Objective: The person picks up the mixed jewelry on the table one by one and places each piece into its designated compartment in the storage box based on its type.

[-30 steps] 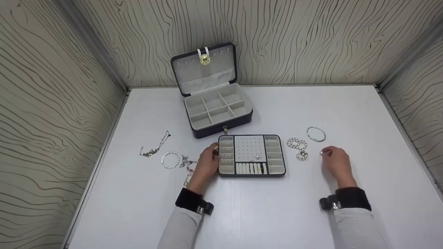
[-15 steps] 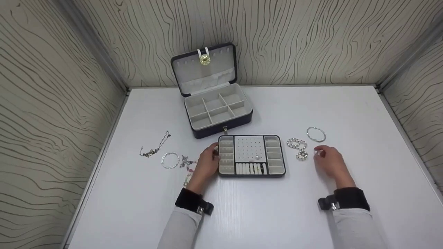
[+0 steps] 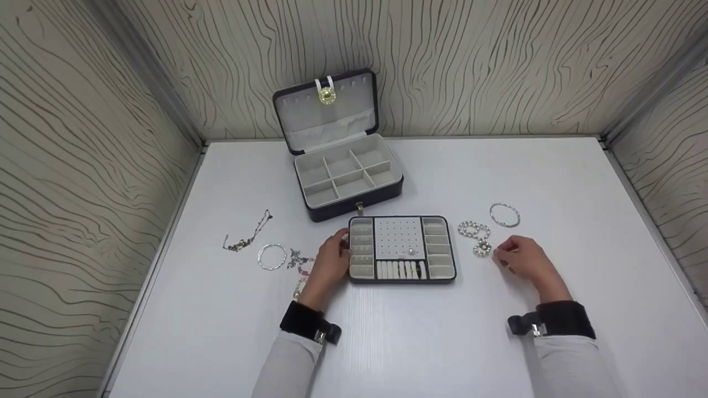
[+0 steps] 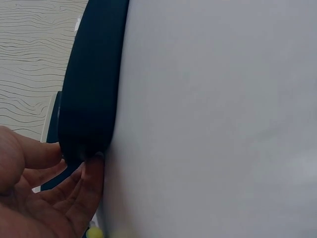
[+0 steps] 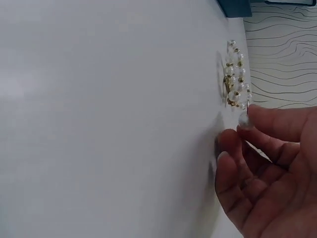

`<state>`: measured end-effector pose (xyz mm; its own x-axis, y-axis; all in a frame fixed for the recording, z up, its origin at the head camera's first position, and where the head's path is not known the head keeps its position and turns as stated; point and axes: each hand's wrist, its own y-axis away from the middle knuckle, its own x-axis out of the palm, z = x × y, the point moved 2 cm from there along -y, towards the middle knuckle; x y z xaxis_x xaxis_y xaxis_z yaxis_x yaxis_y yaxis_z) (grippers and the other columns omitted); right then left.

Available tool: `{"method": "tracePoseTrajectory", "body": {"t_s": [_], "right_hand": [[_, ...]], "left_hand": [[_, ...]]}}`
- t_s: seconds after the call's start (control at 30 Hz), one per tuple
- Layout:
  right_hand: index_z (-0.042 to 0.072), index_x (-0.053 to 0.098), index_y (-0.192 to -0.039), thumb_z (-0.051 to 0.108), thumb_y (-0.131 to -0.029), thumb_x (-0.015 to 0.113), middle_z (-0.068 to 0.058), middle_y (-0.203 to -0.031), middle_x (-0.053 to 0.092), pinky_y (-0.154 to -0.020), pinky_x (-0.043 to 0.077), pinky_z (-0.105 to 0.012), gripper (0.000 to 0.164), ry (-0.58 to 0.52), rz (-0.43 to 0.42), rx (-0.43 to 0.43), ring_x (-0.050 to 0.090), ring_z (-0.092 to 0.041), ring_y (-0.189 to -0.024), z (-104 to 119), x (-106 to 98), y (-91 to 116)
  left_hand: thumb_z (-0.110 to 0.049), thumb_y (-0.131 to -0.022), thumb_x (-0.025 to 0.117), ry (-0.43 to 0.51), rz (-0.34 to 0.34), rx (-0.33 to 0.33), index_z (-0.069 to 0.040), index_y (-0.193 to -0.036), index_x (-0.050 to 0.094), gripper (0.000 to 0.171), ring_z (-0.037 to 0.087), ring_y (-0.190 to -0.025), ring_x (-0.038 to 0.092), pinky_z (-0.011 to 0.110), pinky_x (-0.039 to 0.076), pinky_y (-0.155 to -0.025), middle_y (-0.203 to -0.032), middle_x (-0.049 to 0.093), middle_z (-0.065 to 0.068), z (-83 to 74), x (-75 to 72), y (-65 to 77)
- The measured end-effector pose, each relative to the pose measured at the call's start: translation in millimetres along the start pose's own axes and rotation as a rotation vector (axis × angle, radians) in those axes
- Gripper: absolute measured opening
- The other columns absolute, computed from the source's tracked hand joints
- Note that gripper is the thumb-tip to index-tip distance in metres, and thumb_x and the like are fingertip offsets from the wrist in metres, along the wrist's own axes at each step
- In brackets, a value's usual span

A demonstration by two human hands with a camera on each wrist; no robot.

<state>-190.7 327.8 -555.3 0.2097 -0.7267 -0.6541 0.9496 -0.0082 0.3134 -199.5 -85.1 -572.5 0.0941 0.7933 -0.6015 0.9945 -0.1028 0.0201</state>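
My left hand holds the left end of a dark jewelry tray, thumb on one side and fingers at the other in the left wrist view. A pearl earring sits on the tray's perforated white panel, above a row of ring slots holding several rings. Between the thumb and fingers of my right hand is a second pearl earring, its thin pin showing in the right wrist view. That hand is just right of a pearl bracelet on the table.
An open dark jewelry box with divided compartments stands behind the tray. A silver bangle lies at right. At left are another bangle, a dark-and-gold chain bracelet and a pink beaded bracelet, partly behind the left arm.
My right hand has moved left with the earring, closer to the pearl bracelet, and turned so the earring is hidden in the head view. My left hand stays at the tray.
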Motion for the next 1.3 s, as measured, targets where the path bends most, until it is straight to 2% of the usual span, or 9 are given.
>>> {"method": "tracePoseTrajectory", "body": {"t_s": [0.13,0.23,0.4,0.5,0.67,0.93,1.1,1.3], "right_hand": [[-0.007,0.058,-0.099,0.009,-0.091,0.065,-0.010,-0.084,0.064,-0.061,0.050,-0.030,0.019,-0.172,0.006,-0.020,0.059,-0.019,-0.072,6,1,3],[-0.010,0.057,-0.105,0.007,-0.092,0.065,-0.013,-0.090,0.066,-0.067,0.054,-0.028,0.023,-0.295,0.007,-0.063,0.063,-0.016,-0.076,13,3,5],[-0.018,0.054,-0.111,0.001,-0.094,0.063,-0.019,-0.098,0.067,-0.078,0.056,-0.028,0.027,-0.500,0.056,-0.130,0.068,-0.014,-0.084,29,14,5],[-0.019,0.054,-0.111,-0.002,-0.093,0.062,-0.021,-0.100,0.065,-0.081,0.056,-0.030,0.026,-0.566,0.082,-0.158,0.069,-0.014,-0.085,39,25,5],[-0.019,0.055,-0.113,-0.005,-0.093,0.058,-0.026,-0.105,0.060,-0.083,0.055,-0.031,0.024,-0.523,0.119,-0.194,0.069,-0.019,-0.089,56,46,4],[-0.015,0.057,-0.114,0.000,-0.095,0.059,-0.022,-0.104,0.064,-0.080,0.056,-0.031,0.025,-0.445,0.156,-0.212,0.070,-0.025,-0.091,77,70,4],[-0.013,0.060,-0.111,-0.001,-0.093,0.061,-0.024,-0.102,0.065,-0.076,0.057,-0.032,0.021,-0.422,0.129,-0.236,0.069,-0.026,-0.087,88,81,1],[-0.004,0.066,-0.104,0.003,-0.091,0.066,-0.011,-0.086,0.067,-0.061,0.053,-0.028,0.015,-0.235,0.061,-0.299,0.062,-0.019,-0.070,96,90,-2]], "left_hand": [[0.005,-0.090,0.051,-0.011,-0.004,0.011,0.000,-0.139,0.050,0.049,0.027,-0.096,0.059,0.045,0.047,-0.088,-0.105,0.063,0.015,0.2,0.2,-0.7],[0.005,-0.090,0.052,-0.009,-0.007,0.012,-0.001,-0.139,0.051,0.049,0.027,-0.095,0.059,0.045,0.047,-0.088,-0.104,0.063,0.015,0.7,0.4,-1.5],[0.006,-0.089,0.053,0.001,-0.004,0.005,-0.001,-0.139,0.050,0.050,0.027,-0.095,0.059,0.045,0.048,-0.088,-0.104,0.063,0.015,1.2,0.7,-2.2],[0.006,-0.090,0.053,-0.001,-0.004,0.006,-0.001,-0.139,0.050,0.050,0.027,-0.095,0.059,0.045,0.048,-0.088,-0.104,0.063,0.015,1.0,0.7,-2.1],[0.005,-0.089,0.053,-0.002,-0.008,0.019,-0.001,-0.139,0.051,0.050,0.027,-0.093,0.059,0.045,0.048,-0.087,-0.102,0.063,0.014,1.4,0.7,-1.7],[0.003,-0.091,0.054,-0.022,-0.002,0.016,0.000,-0.139,0.050,0.048,0.027,-0.094,0.059,0.045,0.048,-0.086,-0.103,0.063,0.014,0.9,0.0,0.9],[0.003,-0.091,0.056,-0.025,-0.005,0.027,0.000,-0.138,0.051,0.047,0.026,-0.093,0.059,0.044,0.048,-0.085,-0.102,0.063,0.014,1.1,-0.1,0.2],[0.004,-0.090,0.055,-0.015,-0.004,0.039,0.000,-0.137,0.052,0.047,0.026,-0.091,0.059,0.044,0.048,-0.084,-0.100,0.063,0.013,0.6,0.0,-0.7]]}}
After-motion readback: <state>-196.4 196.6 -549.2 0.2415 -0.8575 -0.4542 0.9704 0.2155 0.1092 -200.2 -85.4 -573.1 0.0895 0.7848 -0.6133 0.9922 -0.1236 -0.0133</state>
